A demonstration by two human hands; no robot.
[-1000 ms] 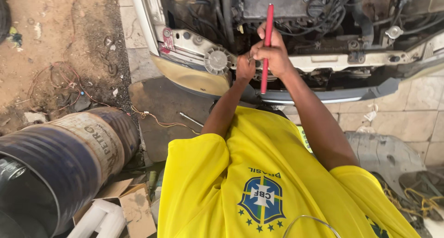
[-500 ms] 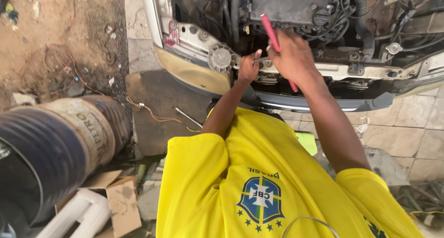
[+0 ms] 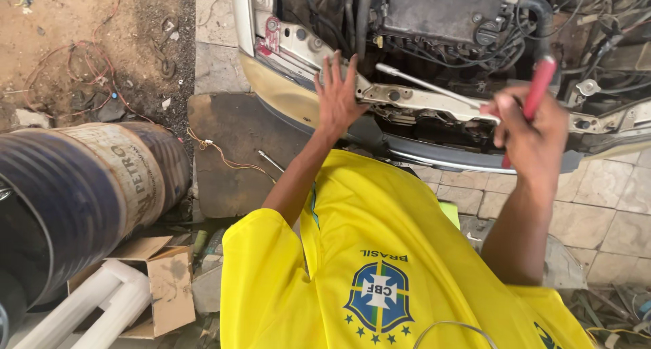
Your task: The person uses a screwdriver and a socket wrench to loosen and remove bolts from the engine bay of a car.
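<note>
the right hand (image 3: 532, 128) is closed around the red handle of a long screwdriver (image 3: 536, 94), gripping it near the top; the handle runs down behind the fingers and its lower end shows below the hand, in front of the car's bumper. a slim metal shaft (image 3: 424, 84) lies across the front crossmember (image 3: 434, 101) toward this hand, though whether it belongs to the same tool cannot be told. the left hand (image 3: 337, 94) is spread wide, fingers splayed and holding nothing, its palm against the left end of that pale crossmember at the front of the open engine bay (image 3: 434, 16). both arms reach forward from a yellow shirt (image 3: 380, 261). below the left forearm a dark flat panel (image 3: 230, 152) lies on the ground with a thin metal rod (image 3: 270, 160) and a bit of orange wire on it. further left a dark drum (image 3: 81, 200) lies on its side, with a torn cardboard box (image 3: 163, 288) and white pipes (image 3: 102, 308) beside it.
</note>
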